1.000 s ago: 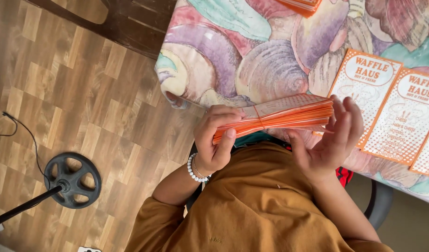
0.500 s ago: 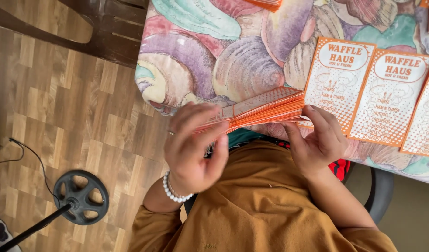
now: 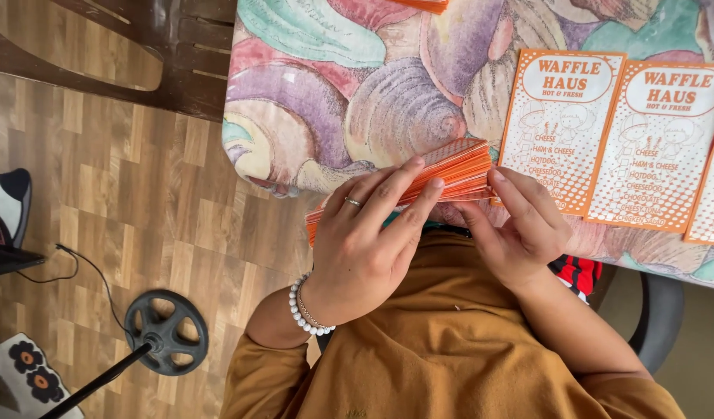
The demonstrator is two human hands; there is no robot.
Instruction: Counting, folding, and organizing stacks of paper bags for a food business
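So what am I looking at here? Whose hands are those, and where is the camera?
There is no machine here: a person wears one camera on the head, looking straight down, so you see their own lap and two bare hands. The left hand, with a ring and a bead bracelet, lies over a stack of orange cards; the right hand pinches the stack's other end. Both have a grip on it at the edge of a table covered in a shell-patterned cloth. Three more cards lie flat on the cloth. Below left are a wooden floor and a round stand base.
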